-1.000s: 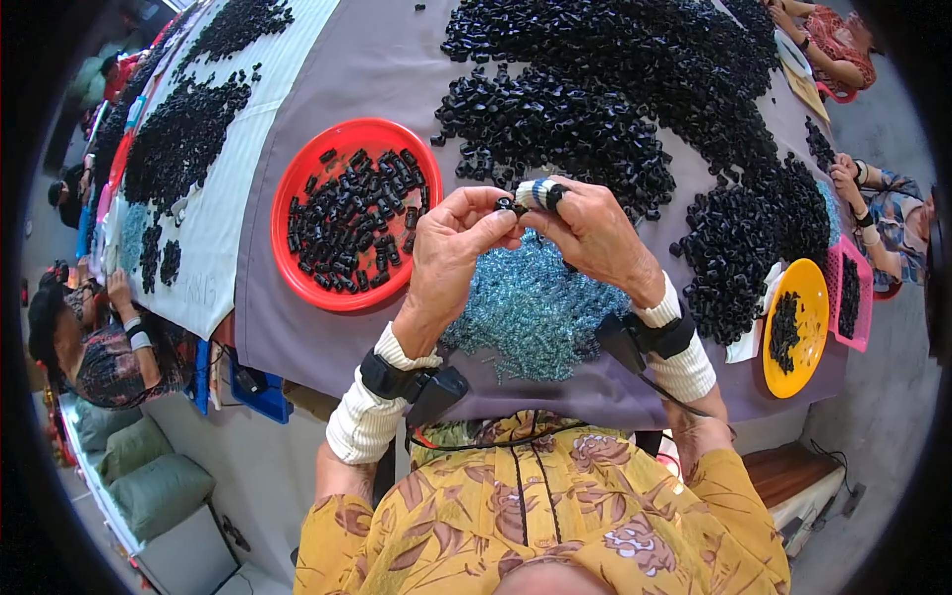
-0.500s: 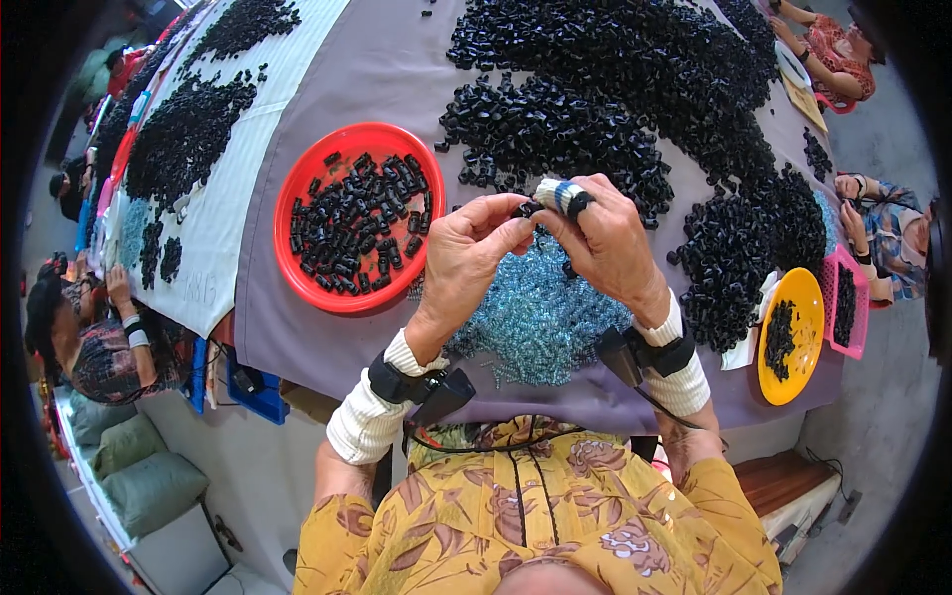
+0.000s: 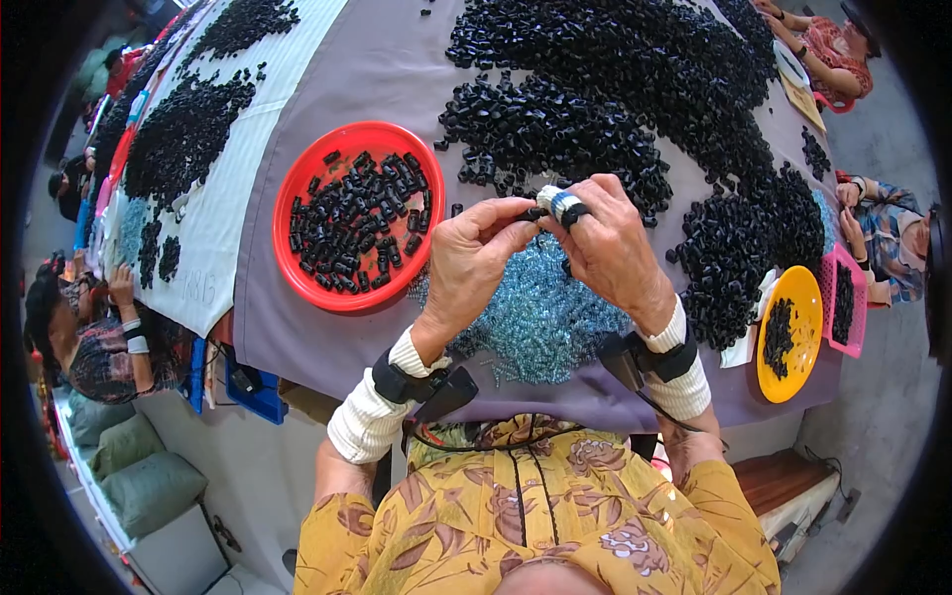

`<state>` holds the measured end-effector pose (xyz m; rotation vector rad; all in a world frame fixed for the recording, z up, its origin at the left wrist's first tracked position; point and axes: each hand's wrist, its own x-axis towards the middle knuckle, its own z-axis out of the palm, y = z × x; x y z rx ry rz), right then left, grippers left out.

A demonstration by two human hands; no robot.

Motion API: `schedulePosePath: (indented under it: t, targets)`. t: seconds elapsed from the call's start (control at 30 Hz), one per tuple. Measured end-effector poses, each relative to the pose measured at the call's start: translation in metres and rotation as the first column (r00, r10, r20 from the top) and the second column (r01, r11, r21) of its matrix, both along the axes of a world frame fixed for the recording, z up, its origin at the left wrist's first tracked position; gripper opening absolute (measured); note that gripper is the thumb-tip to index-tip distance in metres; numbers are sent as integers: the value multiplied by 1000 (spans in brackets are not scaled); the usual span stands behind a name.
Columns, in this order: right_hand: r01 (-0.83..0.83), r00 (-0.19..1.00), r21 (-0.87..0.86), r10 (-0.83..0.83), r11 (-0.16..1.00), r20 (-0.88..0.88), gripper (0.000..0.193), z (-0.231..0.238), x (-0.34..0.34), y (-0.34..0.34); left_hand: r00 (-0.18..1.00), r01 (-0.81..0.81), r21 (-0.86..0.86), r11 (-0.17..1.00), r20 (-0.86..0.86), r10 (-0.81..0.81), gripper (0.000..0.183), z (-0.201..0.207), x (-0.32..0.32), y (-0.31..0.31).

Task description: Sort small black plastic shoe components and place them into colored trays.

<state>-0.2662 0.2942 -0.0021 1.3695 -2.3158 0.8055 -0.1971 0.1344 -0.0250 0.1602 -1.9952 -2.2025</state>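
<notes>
A small black plastic piece (image 3: 533,214) is pinched between the fingertips of my left hand (image 3: 474,256) and my right hand (image 3: 617,248). My fingers cover much of it. A white, blue and black wrap goes round a finger of my right hand. Below both hands lies a heap of tiny shiny blue pieces (image 3: 540,317), too small to make out one by one. Left of my left hand, a red round tray (image 3: 282,248) holds many short black cylindrical parts (image 3: 362,223). Beyond my hands spreads a large pile of loose black plastic parts (image 3: 555,129).
At the right edge stand a yellow plate (image 3: 805,307) and a pink basket (image 3: 859,317), both holding black parts. A second table (image 3: 223,228) with black heaps is at the left. Co-workers sit left (image 3: 94,337) and right (image 3: 888,238). A blue crate (image 3: 256,392) stands below.
My hands stay above the blue heap, and my fingers have shifted slightly around the black piece. My left hand has turned a little; the trays have not moved.
</notes>
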Motion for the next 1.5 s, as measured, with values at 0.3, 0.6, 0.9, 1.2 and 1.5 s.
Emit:
schedulePosePath:
  t: [0.3,0.6,0.9,1.2,1.5]
  targets:
    - [72,997,25,-72,997,-17,14,-3,7,-2,1000,-6,-22,1000,9,6,24,-1,1,0]
    - [61,997,128,-54,990,-56,8,-6,10,0,1000,-8,-89,996,-16,7,20,-3,1,-1]
    - [-2,999,213,12,977,-43,8,-8,10,4,1000,-9,-173,985,-29,4,22,-3,2,-1]
    - [-30,999,231,37,973,-26,10,-10,2,6,994,40,-106,994,102,-29,20,-4,5,-1]
    - [64,995,130,-53,989,-89,28,-2,4,-2,972,54,368,928,194,-134,24,-3,1,-2]
